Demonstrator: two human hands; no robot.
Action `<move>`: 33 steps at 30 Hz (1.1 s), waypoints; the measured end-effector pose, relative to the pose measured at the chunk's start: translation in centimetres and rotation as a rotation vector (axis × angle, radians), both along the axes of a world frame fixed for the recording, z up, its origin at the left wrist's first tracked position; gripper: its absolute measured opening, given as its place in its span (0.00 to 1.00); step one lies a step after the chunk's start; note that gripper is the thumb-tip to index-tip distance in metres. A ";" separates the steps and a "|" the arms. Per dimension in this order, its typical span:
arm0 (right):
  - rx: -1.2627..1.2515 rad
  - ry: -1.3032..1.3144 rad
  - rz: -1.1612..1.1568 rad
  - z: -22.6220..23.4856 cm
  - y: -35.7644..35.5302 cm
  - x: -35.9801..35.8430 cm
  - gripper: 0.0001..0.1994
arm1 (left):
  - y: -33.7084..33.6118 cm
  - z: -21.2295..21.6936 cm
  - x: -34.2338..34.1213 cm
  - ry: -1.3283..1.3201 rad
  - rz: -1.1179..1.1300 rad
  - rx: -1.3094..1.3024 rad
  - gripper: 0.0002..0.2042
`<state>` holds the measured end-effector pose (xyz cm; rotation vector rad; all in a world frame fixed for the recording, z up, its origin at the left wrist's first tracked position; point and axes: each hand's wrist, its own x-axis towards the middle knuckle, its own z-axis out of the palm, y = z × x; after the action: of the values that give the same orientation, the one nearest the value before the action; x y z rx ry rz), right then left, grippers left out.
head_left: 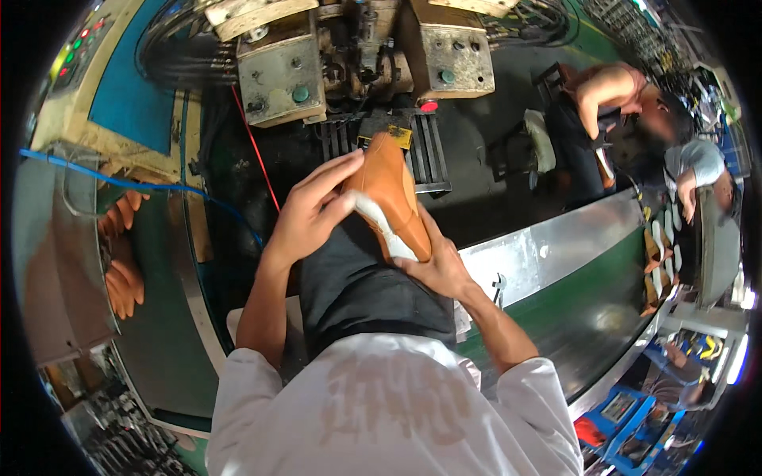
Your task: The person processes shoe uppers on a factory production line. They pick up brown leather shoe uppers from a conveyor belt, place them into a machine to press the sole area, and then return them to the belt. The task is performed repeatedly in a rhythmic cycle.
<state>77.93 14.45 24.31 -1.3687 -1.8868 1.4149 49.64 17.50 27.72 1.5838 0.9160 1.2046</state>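
A tan-brown leather shoe [384,184] is held above my lap, its pointed toe facing away from me. A white strip [394,244] runs along its left side and a lighter tan patch shows on its right side. My right hand [440,266] is closed around the heel end, thumb on the near left edge. Against the left side of the forepart, my left hand [309,210] grips with its fingers near the toe and its thumb lower down by the white strip. Part of the left thumb area is smeared by motion.
Ahead stands a machine with two control boxes [282,79] and a slatted metal base [429,151]. Conveyor belts run at left [163,317] and right [571,317]; brown shoe parts [123,278] hang at left. A wrench [498,287] lies at right. Co-workers [607,95] sit beyond.
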 end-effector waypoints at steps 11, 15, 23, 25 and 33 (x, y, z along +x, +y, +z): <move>0.314 0.078 0.086 -10.0 0.2 -0.1 0.55 | 0.7 -1.6 5.0 -0.357 -0.181 -0.155 0.23; 0.299 0.083 0.085 -10.0 -0.1 0.3 0.54 | 1.5 -1.3 5.6 -0.208 -0.144 -0.085 0.23; 0.324 0.041 0.062 -8.1 0.5 -0.6 0.54 | 1.8 -1.5 4.5 -0.233 -0.012 -0.141 0.18; 0.350 0.002 0.047 -8.2 0.8 -0.8 0.55 | 2.5 -1.5 3.7 -0.360 -0.097 -0.279 0.14; 0.343 -0.139 0.073 -6.6 0.6 -2.3 0.57 | 2.1 -2.9 1.2 -0.273 -0.014 -0.157 0.13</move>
<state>75.65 15.05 17.74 -1.2664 -2.1669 0.9867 50.85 19.60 24.82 1.2630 0.7990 1.2700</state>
